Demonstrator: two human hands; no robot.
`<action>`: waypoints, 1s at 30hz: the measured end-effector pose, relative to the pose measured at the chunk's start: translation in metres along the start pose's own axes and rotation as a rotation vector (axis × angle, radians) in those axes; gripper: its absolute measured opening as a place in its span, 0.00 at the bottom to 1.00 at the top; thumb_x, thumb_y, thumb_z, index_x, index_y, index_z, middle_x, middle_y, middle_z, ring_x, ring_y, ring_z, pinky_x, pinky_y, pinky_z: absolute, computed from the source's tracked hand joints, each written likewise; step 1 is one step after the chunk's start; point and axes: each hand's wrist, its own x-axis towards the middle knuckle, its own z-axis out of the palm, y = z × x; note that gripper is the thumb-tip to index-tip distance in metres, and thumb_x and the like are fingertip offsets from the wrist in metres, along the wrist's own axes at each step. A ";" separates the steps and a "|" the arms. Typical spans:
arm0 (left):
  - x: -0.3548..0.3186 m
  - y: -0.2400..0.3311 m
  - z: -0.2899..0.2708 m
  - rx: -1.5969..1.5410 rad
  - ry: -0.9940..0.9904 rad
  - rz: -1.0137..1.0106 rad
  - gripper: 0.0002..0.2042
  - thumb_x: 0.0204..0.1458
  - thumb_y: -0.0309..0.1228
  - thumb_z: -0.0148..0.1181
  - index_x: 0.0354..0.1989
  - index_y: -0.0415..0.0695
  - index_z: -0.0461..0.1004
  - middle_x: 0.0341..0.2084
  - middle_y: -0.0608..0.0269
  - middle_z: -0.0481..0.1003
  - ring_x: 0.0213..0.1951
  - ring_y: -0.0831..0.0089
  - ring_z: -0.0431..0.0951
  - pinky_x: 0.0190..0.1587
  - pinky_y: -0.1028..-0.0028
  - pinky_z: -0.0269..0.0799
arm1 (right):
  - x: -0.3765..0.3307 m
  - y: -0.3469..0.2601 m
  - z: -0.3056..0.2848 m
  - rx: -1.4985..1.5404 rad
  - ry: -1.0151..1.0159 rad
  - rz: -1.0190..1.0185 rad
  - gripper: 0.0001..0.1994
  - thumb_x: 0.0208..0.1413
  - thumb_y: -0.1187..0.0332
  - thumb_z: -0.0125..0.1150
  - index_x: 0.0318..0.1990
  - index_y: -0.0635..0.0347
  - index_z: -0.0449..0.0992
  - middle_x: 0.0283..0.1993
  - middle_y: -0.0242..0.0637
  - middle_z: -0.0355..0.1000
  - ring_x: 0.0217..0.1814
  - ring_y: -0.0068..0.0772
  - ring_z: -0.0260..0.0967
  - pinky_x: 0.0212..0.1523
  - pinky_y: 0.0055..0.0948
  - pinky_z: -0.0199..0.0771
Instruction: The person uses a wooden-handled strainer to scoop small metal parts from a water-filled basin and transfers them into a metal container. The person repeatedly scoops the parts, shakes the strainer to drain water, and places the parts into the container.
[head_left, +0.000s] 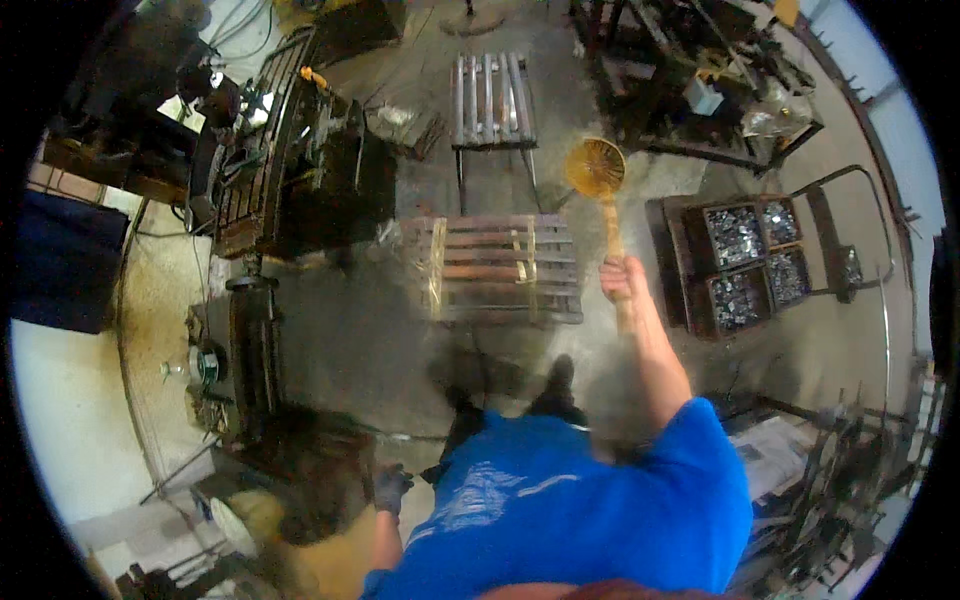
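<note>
My right hand (622,278) is bare and closed round the pale handle of a strainer (595,167). Its round yellow head, with lines fanning out from the middle, points away from me over the floor. The handle's near end sticks out past my wrist. At my left side, low in the head view, hangs my left hand (392,487) in a dark glove. Its fingers are loosely apart, and I see nothing in them. Just left of the strainer's handle stands a low slatted bench (475,271) with yellowish straps across it.
At right, a tray cart (690,270) with a bent handle holds several bins of small metal pieces (736,237). A slatted rack (495,100) stands beyond the bench. A machine with a slotted table (255,190) is at left, metal frames (700,120) far right, and metal bars (830,490) near right.
</note>
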 end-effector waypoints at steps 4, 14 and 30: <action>0.065 0.024 -0.059 0.499 -0.059 0.319 0.11 0.48 0.31 0.49 0.38 0.40 0.71 0.26 0.61 0.72 0.28 0.74 0.72 0.28 0.75 0.69 | -0.048 0.098 0.097 0.117 -0.365 0.071 0.09 0.43 0.71 0.55 0.27 0.57 0.59 0.18 0.23 0.51 0.14 0.12 0.48 0.14 0.14 0.53; 0.116 0.154 -0.158 -0.045 0.159 0.389 0.10 0.44 0.32 0.58 0.31 0.38 0.72 0.23 0.64 0.72 0.25 0.73 0.69 0.30 0.73 0.65 | 0.001 0.303 0.235 -0.058 -0.538 0.247 0.15 0.40 0.68 0.60 0.30 0.57 0.58 0.21 0.24 0.52 0.16 0.11 0.50 0.16 0.13 0.56; 0.215 0.163 -0.306 0.021 0.205 0.246 0.10 0.45 0.30 0.55 0.34 0.36 0.73 0.24 0.63 0.73 0.26 0.73 0.72 0.29 0.72 0.66 | 0.250 0.441 0.299 -0.799 0.211 -0.463 0.11 0.51 0.66 0.41 0.35 0.66 0.60 0.22 0.29 0.51 0.20 0.19 0.46 0.18 0.18 0.48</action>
